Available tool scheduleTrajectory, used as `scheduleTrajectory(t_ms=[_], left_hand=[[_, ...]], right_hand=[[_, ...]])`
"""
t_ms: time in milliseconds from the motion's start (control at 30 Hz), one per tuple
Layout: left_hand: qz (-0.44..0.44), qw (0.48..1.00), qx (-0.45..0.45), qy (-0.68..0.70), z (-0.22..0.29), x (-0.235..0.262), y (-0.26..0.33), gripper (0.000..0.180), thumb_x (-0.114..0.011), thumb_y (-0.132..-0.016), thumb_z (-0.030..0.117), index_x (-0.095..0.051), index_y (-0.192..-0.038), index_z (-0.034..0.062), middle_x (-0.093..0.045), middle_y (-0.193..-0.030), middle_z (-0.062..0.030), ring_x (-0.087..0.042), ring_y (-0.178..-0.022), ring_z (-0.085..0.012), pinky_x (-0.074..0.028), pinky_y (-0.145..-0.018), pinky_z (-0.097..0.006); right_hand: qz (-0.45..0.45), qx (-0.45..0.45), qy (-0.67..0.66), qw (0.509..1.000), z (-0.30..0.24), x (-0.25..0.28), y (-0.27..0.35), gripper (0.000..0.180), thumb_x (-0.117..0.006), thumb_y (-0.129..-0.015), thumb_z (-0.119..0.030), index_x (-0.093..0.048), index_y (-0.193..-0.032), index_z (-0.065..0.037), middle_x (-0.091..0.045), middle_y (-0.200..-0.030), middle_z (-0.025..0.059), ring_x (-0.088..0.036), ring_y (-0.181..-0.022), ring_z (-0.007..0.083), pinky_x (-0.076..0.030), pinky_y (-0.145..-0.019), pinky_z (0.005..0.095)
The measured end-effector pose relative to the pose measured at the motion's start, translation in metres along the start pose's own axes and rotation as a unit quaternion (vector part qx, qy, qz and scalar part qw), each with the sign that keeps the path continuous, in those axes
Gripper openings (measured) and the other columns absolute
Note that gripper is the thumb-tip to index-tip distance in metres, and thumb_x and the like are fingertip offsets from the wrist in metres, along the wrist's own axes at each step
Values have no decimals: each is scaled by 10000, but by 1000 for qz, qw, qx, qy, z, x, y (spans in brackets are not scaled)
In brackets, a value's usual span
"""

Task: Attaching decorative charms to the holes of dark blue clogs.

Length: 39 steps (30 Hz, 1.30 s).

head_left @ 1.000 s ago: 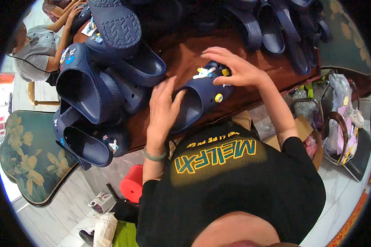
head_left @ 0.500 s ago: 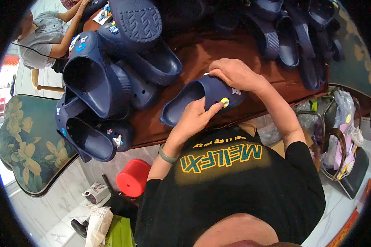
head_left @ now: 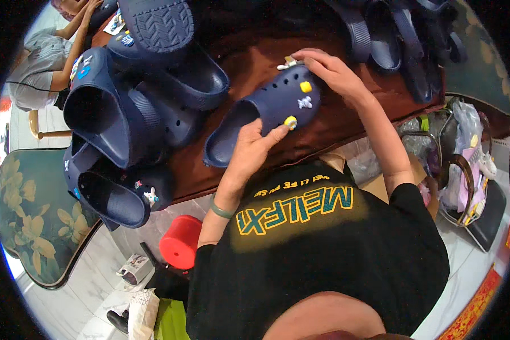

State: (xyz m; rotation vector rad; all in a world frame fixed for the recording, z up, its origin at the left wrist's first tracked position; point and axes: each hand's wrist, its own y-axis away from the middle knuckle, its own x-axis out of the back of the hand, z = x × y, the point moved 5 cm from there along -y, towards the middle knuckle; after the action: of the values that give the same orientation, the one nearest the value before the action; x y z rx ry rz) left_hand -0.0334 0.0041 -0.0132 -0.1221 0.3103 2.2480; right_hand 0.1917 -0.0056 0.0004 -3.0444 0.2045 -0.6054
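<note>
A navy foam clog (head_left: 272, 93) lies tilted between my hands, its open heel toward the left. My left hand (head_left: 249, 147) grips its near side, thumb beside a round yellow-and-white charm (head_left: 290, 123). On the toe sit a yellow square charm (head_left: 305, 86) and a small whitish figure charm (head_left: 305, 102). My right hand (head_left: 337, 76) curls round the toe's far edge. Its fingertips touch a white-and-tan charm (head_left: 289, 63) there; the undersides of those fingers are hidden. Several bare vent holes show between the charms.
More navy clogs (head_left: 116, 113), some with charms, are piled on the left of the brown-covered table (head_left: 243, 62); others (head_left: 385, 45) stand at the far right. Another person (head_left: 45, 65) works at the far left. A red stool (head_left: 179, 242) and a bag-filled basket (head_left: 464, 170) flank me.
My right hand has slid toward the toe's far edge, uncovering the yellow square charm and white-and-tan charm. The clog has turned its top more into view; my left hand keeps its grip.
</note>
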Motion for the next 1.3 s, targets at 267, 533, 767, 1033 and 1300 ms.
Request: scheduleTrajectory(t_ms=[267, 533, 767, 1033, 1300], left_hand=[[-11, 997, 35, -74, -8, 1, -6, 359, -626, -919, 270, -616, -1147, -6, -660, -1012, -56, -568, -919, -139, -448, -841, -303], [-23, 992, 37, -118, -17, 3, -7, 397, -611, -917, 339, -618, -1099, -14, -658, -899, -126, -595, -826, -198, -463, -773, -339], [-12, 989, 2, -145, -13, 2, -9, 389, -591, -921, 326, -613, -1103, -16, -663, -918, -171, -620, -838, -290, -467, -783, -363], [-12, 988, 1, -156, -13, 5, -10, 381, -600, -918, 324, -618, -1102, -10, -665, -918, -162, -622, -844, -267, -470, -777, -358], [-34, 987, 44, -151, -6, 3, -9, 315, -612, -941, 182, -598, -1183, -18, -634, -1118, -18, -551, -1008, -110, -427, -910, -277]], right_hand=[[5, -16, 99, 995, -9, -19, 20, 645, -685, -833, -339, -459, -1358, -39, -500, -1321, 158, -491, -1218, 287, -368, -1042, 348], [9, 83, 276, 958, -12, -19, 12, 571, -662, -858, -345, -488, -1265, 15, -547, -1181, 229, -553, -1077, 379, -459, -931, 413], [14, 155, 382, 911, -5, -25, 8, 428, -599, -882, -186, -472, -1236, 17, -604, -1072, 205, -606, -976, 358, -511, -831, 423], [94, 255, 458, 847, -8, -29, 7, 278, -570, -881, -135, -565, -1055, 82, -603, -810, 170, -649, -697, 284, -552, -571, 370], [90, 220, 502, 832, -4, -20, -3, 201, -538, -883, -82, -559, -1008, 74, -626, -872, 175, -658, -701, 304, -555, -587, 377]])
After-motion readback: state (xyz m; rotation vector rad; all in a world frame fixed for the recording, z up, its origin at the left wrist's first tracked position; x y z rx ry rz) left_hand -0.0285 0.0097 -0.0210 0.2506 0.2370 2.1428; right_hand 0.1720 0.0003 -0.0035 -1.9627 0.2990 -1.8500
